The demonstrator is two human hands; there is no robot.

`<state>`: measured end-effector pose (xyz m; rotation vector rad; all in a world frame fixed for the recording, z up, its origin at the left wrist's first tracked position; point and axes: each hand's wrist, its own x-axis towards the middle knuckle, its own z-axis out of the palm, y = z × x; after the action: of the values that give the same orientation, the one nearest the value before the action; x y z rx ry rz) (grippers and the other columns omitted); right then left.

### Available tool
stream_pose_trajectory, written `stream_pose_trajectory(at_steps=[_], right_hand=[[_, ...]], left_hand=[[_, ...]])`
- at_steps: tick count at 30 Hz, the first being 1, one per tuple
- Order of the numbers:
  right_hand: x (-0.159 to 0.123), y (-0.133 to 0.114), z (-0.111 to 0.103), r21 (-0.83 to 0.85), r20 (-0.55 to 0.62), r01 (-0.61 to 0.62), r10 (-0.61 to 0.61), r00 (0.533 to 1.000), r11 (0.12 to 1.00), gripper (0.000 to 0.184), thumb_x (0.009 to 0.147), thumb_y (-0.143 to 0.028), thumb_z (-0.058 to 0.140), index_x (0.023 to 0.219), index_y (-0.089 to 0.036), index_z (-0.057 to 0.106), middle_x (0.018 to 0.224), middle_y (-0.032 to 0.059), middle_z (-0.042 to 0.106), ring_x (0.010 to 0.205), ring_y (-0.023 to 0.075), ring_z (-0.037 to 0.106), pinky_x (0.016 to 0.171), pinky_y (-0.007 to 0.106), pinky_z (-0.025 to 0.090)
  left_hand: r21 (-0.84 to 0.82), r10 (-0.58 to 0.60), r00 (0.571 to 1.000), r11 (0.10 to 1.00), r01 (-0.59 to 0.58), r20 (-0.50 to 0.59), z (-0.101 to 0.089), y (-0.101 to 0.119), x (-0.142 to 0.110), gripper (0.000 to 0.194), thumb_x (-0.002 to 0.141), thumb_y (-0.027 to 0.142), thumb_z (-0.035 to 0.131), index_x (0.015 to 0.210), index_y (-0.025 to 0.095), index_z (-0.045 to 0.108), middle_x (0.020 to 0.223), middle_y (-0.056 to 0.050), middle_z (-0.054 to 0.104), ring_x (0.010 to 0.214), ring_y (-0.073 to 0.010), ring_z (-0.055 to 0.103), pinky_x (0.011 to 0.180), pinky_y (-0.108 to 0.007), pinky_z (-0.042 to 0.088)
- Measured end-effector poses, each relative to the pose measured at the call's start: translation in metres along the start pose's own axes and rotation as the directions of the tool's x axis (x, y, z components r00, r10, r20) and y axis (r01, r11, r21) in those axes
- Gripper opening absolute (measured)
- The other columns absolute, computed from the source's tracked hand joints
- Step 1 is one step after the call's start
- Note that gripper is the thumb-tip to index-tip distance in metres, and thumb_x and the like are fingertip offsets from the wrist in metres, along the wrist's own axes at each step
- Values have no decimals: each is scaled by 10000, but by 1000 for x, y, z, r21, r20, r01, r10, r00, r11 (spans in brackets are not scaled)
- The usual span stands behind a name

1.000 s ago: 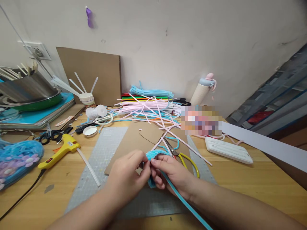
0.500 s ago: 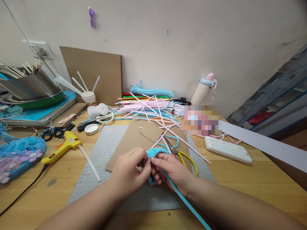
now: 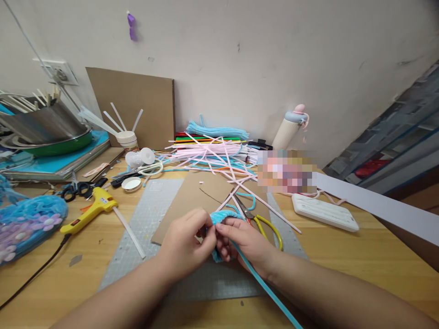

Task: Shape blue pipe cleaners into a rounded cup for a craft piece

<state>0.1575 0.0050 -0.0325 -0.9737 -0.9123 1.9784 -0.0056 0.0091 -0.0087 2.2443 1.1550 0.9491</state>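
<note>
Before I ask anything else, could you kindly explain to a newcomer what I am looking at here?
Of course. There is no machine: a person works with two bare hands. The camera is worn on the head, looking forward and down, so the forearms enter from the bottom edge. The left hand and right hand meet fingertip to fingertip, holding a fuzzy blue piece; the fingers hide part of it. A blue strand runs from the right hand toward the bottom edge. On the table are a grey mat, cardboard and yellow scissors. A glue gun lies to the left; pink stems are piled behind.
</note>
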Motion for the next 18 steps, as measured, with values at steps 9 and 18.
stream_pose_trajectory(at_steps=[9,18], right_hand=[[-1,0,0,-8,-6,-12,12,1000,1000,373,691,-471,747,725,-132,596,558,-31,573,434,56,498,413,174,385],[0,-1,1,-14,-1,-9,9,1000,1000,375,695,-479,740,712,-134,594,556,-30,570,436,58,497,411,175,388]], left_hand=[[-8,18,1000,1000,-18,-11,0,-2,-1,121,855,186,480,736,186,501,668,6,527,609,-115,489,562,-245,378],[-12,5,1000,1000,-5,7,1,-2,-1,124,861,193,477,739,185,502,678,5,528,617,-117,492,569,-246,377]])
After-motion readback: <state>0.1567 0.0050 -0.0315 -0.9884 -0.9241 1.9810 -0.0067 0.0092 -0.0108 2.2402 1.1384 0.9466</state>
